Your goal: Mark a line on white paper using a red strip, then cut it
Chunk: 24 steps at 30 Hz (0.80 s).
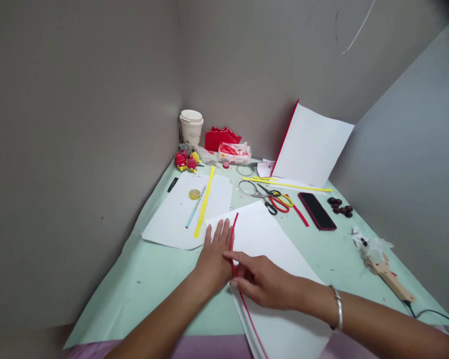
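Observation:
My left hand (214, 259) lies flat, fingers spread, on the left edge of a white sheet (273, 249) that rests on the pale green table cover (142, 279). A thin red strip (233, 234) runs along that sheet's edge, from beside my left fingers down toward the near edge. My right hand (264, 281), a metal bangle on its wrist, pinches the red strip just right of my left hand, the index finger pressing across it.
Another white sheet (179, 214) with a yellow strip (204, 202), a pencil and a tape roll lies left. Scissors (264, 193), a phone (317, 211), dark beads (340, 207), a glue gun (387, 274), a cup (191, 127), a tissue pack (234, 152) and propped red-backed paper (312, 144) sit behind.

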Available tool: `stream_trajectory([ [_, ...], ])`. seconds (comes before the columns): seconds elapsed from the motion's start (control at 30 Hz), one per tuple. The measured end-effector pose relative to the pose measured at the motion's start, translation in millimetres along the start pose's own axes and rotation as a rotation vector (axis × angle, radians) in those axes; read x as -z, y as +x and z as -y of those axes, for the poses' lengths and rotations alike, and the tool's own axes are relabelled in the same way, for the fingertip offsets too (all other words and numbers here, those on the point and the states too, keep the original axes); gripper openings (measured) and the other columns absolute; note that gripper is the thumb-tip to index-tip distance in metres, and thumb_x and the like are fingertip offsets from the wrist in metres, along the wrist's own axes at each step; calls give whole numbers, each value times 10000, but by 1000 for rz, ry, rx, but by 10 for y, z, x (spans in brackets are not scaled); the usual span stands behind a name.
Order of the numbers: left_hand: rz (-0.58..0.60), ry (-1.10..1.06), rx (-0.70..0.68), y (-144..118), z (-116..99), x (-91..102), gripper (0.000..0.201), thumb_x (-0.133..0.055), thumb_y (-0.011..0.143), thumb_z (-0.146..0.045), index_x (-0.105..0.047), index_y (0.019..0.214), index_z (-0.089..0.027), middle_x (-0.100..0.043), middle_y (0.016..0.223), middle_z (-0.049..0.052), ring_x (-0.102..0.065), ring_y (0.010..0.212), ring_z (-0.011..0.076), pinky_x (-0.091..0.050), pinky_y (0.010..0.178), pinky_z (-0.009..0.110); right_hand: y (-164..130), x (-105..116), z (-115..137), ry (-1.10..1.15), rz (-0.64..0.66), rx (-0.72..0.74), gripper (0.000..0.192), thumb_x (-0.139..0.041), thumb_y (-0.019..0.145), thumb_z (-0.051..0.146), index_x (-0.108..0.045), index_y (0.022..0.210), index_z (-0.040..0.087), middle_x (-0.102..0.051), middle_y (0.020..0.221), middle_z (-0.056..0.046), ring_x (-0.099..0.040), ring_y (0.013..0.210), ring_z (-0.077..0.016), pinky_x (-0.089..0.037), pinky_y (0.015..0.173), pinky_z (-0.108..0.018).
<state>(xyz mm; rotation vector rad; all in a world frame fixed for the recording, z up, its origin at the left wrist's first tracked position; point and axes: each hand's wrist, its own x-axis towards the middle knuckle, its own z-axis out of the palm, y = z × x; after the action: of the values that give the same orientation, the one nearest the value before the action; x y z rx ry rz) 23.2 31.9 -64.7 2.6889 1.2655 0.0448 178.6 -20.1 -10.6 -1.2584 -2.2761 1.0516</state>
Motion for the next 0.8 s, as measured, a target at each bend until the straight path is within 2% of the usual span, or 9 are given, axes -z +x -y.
stream_trajectory([
  [0.07,-46,-6,12,8,13,-42,755,-449,855,-449,-270,1469,-46,-104,1577,201,-8,1454,345,-39,1144,561,65,-29,-39,-24,-209,21,342,-566,879,212,-551,1220,225,-628,736,15,-559,602,-129,-460,599,-229],
  [0.1,-77,-12,19,13,18,-59,758,-451,857,-475,-282,1466,-56,-124,1576,197,-25,1456,336,-51,1147,552,109,-31,-71,-53,-328,20,260,-560,881,214,-590,1139,225,-621,765,3,-559,630,-137,-468,624,-246],
  [0.17,-131,-25,20,21,21,-78,801,-462,844,-559,-313,1454,-62,-171,1568,201,-63,1455,335,-73,1150,544,205,-23,-168,-99,-524,-9,187,-524,892,210,-587,1069,211,-597,856,-33,-561,730,-169,-484,699,-297],
  [0.27,-164,-41,24,28,17,-55,884,-488,798,-660,-361,1428,-52,-225,1548,232,-125,1443,364,-121,1144,543,325,-36,-349,-117,-655,-48,186,-488,900,201,-532,1080,182,-556,976,-88,-547,874,-217,-489,793,-375],
  [0.43,-176,-35,105,14,-36,70,862,-635,735,-594,-426,1398,-85,-373,1476,252,-296,1379,407,-218,1116,527,372,-137,-488,-141,-668,1,179,-506,879,164,-546,1053,181,-578,1002,-97,-555,943,-225,-490,854,-393],
  [0.53,-148,4,138,4,-88,128,791,-624,761,-530,-451,1383,-71,-448,1427,247,-391,1323,397,-271,1093,515,365,-168,-493,-161,-623,45,199,-497,888,158,-587,1061,196,-620,1020,-94,-580,970,-221,-502,871,-382],
  [0.67,-70,74,124,-18,-134,140,768,-569,805,-488,-437,1373,13,-381,1463,271,-335,1367,382,-275,1108,490,370,-172,-531,-207,-576,95,289,-455,919,169,-603,1165,204,-644,1136,-110,-572,1090,-231,-483,955,-419],
  [0.8,-38,105,151,-98,-141,123,751,-558,827,-462,-434,1366,47,-329,1475,283,-300,1387,375,-280,1120,478,381,-168,-556,-274,-504,151,341,-455,930,181,-598,1239,201,-637,1242,-104,-535,1203,-245,-447,1016,-459],
])
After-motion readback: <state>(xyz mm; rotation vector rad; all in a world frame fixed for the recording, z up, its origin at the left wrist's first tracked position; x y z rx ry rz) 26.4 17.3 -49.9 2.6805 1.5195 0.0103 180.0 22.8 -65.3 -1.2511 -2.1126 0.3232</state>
